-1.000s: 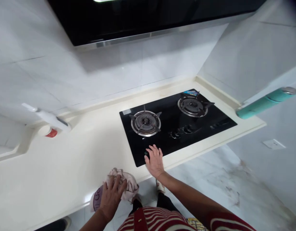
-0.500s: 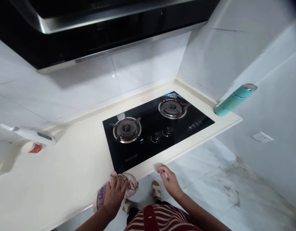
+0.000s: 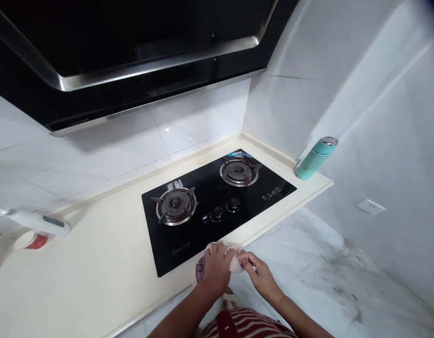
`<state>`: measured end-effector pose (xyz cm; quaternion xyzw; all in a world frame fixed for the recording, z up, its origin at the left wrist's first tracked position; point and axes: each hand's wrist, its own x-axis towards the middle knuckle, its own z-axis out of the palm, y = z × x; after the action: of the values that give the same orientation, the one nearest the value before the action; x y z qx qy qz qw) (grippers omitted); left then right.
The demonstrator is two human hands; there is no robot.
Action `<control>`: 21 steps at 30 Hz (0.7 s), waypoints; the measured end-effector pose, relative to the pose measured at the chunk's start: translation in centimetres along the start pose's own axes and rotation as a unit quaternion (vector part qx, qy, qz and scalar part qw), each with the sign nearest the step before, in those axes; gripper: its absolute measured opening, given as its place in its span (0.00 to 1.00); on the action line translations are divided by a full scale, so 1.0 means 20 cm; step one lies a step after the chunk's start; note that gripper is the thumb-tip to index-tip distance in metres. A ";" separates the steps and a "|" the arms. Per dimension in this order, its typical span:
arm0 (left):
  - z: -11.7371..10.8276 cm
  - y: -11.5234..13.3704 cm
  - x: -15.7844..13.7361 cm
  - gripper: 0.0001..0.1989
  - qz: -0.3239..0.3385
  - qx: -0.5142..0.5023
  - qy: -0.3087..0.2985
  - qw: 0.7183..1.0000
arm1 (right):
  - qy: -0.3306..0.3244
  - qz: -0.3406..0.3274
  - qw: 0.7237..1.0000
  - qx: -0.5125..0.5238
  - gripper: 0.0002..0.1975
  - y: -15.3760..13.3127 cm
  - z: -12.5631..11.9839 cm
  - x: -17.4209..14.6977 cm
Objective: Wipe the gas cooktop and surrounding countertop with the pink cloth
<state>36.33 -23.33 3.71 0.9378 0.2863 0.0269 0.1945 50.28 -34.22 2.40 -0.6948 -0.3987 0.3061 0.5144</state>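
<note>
At the counter's (image 3: 104,249) front edge, just before the stove (image 3: 208,190), a left hand (image 3: 217,270) lies over a crumpled cloth (image 3: 236,265) (whether it grips, one cannot tell), while the right hand (image 3: 261,277) pinches the cloth's side. A green flask (image 3: 314,160) stands to the right.

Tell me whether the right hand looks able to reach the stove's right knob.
Probably yes: the right hand is at the cloth; beyond it, only bare counter and flat stove glass lie before the right knob.
</note>
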 end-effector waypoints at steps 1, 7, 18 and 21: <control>-0.02 0.02 0.04 0.28 -0.002 -0.078 0.008 0.997 | 0.003 -0.003 1.000 -0.003 0.20 -0.03 -0.02 0.00; -0.13 0.08 0.22 0.30 -0.123 -0.622 0.042 0.772 | 0.079 -0.074 0.994 -0.034 0.18 -0.19 -0.14 -0.01; -0.14 -0.47 -0.10 0.17 -0.225 -0.140 0.325 0.908 | 0.003 -0.152 0.935 -0.319 0.32 0.01 0.24 0.19; -0.12 -0.70 -0.42 0.15 -0.222 0.034 0.351 0.909 | -0.022 -0.145 0.910 -0.387 0.33 0.03 0.30 0.24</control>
<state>21.51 -16.40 1.05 0.7860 0.5379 0.3006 0.0507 47.84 -27.28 0.15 -0.7670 -0.5934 0.0650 0.2354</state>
